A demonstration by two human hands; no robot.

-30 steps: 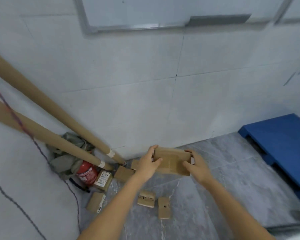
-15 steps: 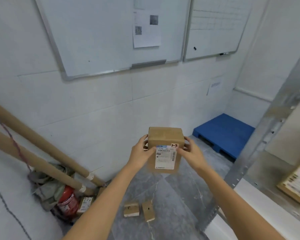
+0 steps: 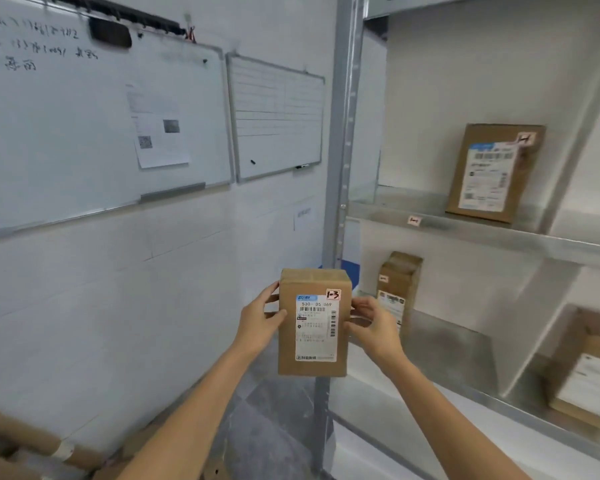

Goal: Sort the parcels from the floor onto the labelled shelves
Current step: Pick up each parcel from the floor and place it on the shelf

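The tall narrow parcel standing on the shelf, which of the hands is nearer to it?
Right. The right hand grips the right edge of the held parcel, just left of the tall narrow parcel; the left hand grips the left edge, farther away.

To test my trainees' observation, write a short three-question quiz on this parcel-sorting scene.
1. True or false: the left hand and the right hand both hold the brown cardboard parcel with the white shipping label.
2. What is handwritten on its small red-edged sticker?
3. The upright brown parcel on the upper grey metal shelf stands: A, right of the shelf's small edge tag; B, left of it; C, flat on top of it.
Key: 1 true; 2 1-3; 3 A.
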